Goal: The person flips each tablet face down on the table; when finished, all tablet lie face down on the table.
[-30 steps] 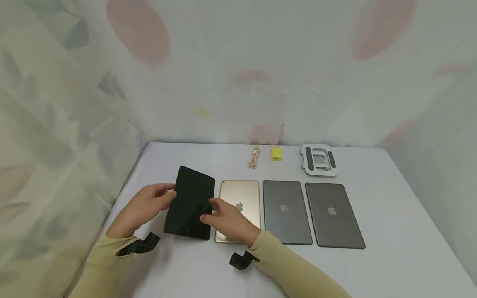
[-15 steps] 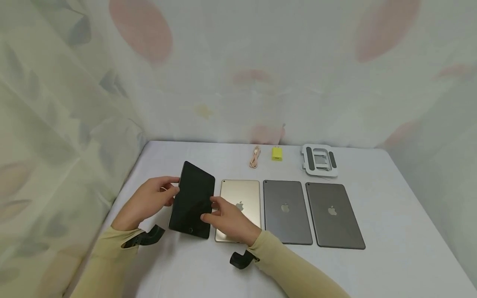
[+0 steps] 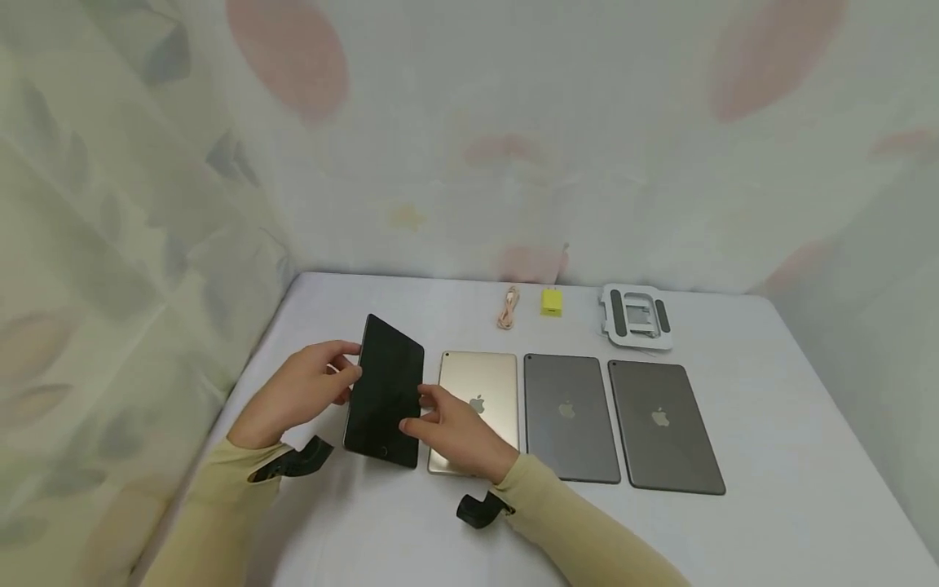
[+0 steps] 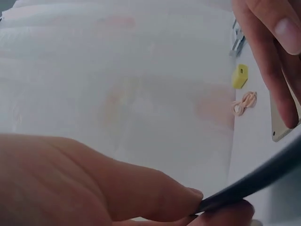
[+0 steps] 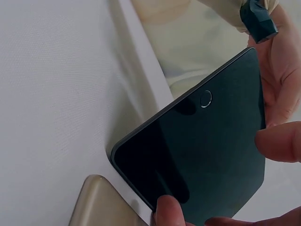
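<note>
Tabletop — black glossy tablet, tilted

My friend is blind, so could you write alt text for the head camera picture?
Two hands, left hand and right hand, hold a black tablet tilted on edge above a white table. Beside it lie a gold tablet and two grey tablets, backs up.

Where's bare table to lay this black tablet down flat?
Bare cloth lies left of the gold tablet, beneath the raised black tablet, and along the near edge of the white table. Crowded: the grey tablets' row and the back strip with the yellow charger.
</note>
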{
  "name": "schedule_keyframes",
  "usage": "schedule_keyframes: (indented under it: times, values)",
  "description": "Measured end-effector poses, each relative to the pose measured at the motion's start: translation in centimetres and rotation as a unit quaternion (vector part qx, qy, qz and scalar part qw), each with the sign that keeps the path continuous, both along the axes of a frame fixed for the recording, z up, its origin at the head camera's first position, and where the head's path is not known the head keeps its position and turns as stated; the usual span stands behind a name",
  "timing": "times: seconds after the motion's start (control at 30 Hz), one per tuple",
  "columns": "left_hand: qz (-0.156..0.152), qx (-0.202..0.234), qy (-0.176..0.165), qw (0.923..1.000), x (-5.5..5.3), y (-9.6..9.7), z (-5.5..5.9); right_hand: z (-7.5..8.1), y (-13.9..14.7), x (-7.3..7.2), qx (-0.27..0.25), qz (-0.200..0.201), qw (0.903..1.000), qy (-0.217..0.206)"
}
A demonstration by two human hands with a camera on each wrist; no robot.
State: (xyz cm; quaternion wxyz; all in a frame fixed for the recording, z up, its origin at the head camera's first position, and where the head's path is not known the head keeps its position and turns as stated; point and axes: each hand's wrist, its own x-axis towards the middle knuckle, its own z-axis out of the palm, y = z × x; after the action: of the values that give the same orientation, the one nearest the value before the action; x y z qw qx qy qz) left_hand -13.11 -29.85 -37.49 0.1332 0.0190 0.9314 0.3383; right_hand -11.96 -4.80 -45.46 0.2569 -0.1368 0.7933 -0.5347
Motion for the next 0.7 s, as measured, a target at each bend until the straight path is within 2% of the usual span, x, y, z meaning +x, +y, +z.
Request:
schedule_keyframes:
  times: [0.2,0.53,0.7]
  values:
    - [-0.006,0.0,-0.006,1.0,-0.1,1.0,0.7,0.0,0.1,-0.2,-0.016,0.001,0.9998,-0.014]
    - [-0.009,-0.007,0.002,0.9999,0.3,1.3,0.9,-0.1,-0.3,-0.2,-0.075,-0.012,0.9951,-0.063]
    - [-0.012,0.009,0.001,0.9999,0.2,1.8,1.2,0.0,0.0,-0.4,-0.084,-0.001,0.9944,-0.065]
